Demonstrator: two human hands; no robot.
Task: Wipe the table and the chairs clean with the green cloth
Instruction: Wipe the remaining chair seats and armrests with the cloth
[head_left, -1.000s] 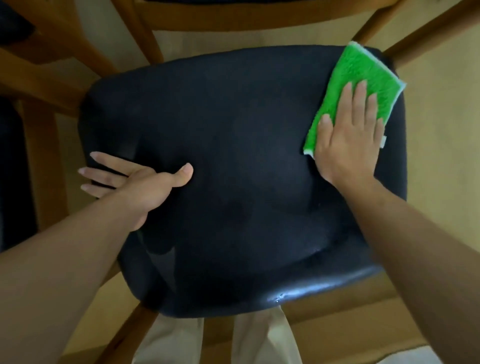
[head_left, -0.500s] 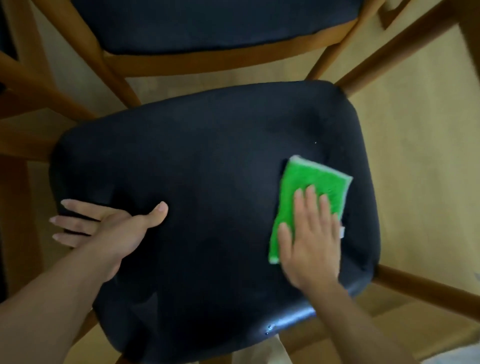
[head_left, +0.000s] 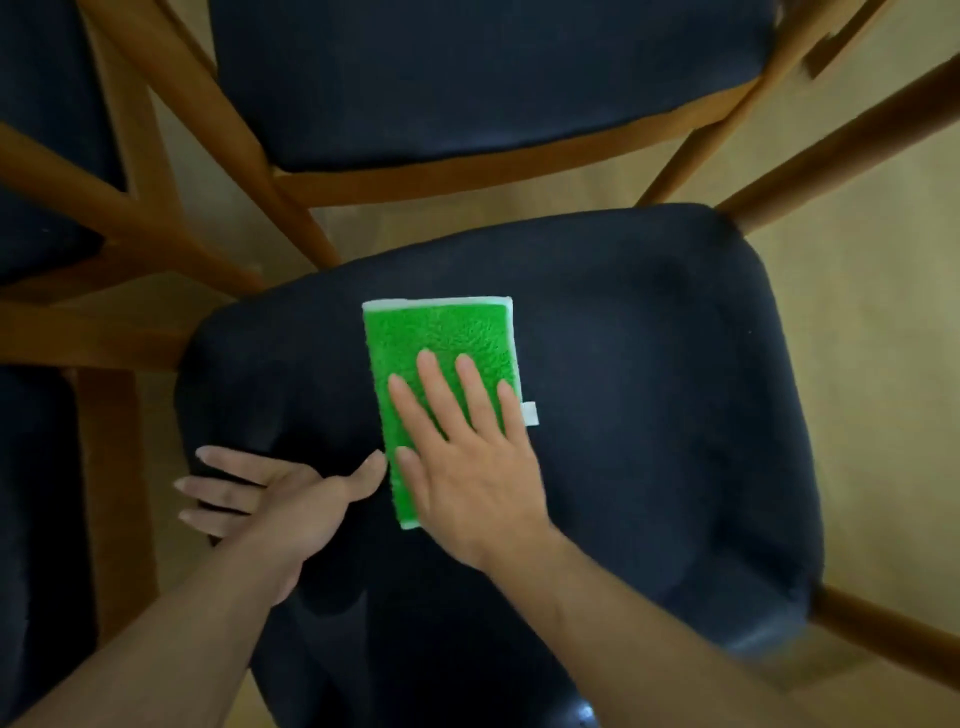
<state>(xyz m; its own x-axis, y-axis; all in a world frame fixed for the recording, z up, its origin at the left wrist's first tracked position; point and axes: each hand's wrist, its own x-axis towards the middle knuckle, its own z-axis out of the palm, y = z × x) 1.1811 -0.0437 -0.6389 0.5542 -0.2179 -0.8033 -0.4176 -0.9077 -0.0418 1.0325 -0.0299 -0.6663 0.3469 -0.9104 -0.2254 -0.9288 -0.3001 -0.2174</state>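
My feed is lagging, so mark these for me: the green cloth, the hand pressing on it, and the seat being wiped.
green cloth (head_left: 436, 338), head view, bare upper part beyond the fingers.
right hand (head_left: 470, 467), head view, back of the hand.
chair seat (head_left: 649, 389), head view, dark cushion right of the cloth.

We see our right hand (head_left: 467, 467) flat, palm down, fingers straight toward 12 o'clock; our left hand (head_left: 275, 499) flat, fingers spread toward 9 o'clock, thumb toward 2 o'clock.

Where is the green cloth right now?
In the head view the green cloth lies flat near the middle of the dark chair seat, under the right hand, with the left hand's thumb just beside its left edge.
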